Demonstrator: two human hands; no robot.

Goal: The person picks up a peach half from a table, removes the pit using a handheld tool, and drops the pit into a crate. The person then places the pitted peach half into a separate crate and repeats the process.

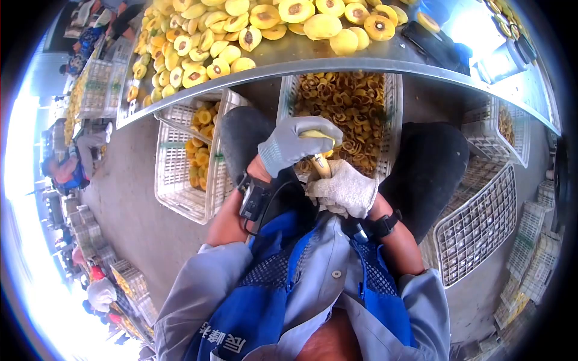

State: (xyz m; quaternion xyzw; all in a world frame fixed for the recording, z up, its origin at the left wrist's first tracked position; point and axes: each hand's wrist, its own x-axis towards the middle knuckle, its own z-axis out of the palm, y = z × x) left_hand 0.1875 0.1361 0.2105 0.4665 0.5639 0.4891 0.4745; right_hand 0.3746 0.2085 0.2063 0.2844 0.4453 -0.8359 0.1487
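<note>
My left hand (298, 144), in a grey coated glove, is closed around a yellow peach piece (317, 136), mostly hidden by the fingers. My right hand (346, 188), in a white knit glove, is wrapped round a wooden-handled tool (321, 166). The tool points up at the peach, and its working end is hidden there. Both hands are close together above my lap. Just beyond them, between my knees, stands a white crate (391, 114) of brown and yellow ring-shaped fruit scraps (340, 105).
Halved yellow peaches (235, 24) are heaped on a metal table (259, 73) ahead, its edge above my knees. A crate (180, 174) of peach pieces stands left. A black object (430, 42) lies on the table. An empty-looking crate (475, 222) leans right. People work far left.
</note>
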